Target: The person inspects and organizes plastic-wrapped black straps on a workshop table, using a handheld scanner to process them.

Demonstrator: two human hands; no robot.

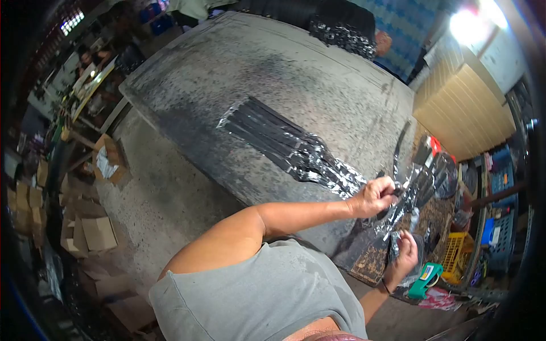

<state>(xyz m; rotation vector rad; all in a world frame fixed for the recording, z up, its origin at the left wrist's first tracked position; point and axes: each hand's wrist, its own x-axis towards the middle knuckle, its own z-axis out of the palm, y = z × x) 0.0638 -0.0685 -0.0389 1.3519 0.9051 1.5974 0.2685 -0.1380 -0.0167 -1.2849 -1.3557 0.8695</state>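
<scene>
A row of long black strips in shiny clear wrapping (273, 133) lies across the grey table (227, 57), its gathered end reaching toward my left hand (372, 198). That hand is closed in a fist at the table's right part, against black and clear plastic; what it grips is too small to make out. Below and to the right, my right hand (405, 253) has curled fingers beside crumpled clear plastic, and its grip is unclear. More black wrapped pieces (424, 182) lie just right of my left hand. A green tape dispenser (425, 280) is next to my right hand.
Cardboard sheets (466, 108) stand at the right, above a yellow basket (455, 257) and blue crates (500, 182). A black wrapped bundle (344, 28) lies at the far edge. Open cardboard boxes (98, 233) sit on the left floor. Another person (94, 57) is at the far left.
</scene>
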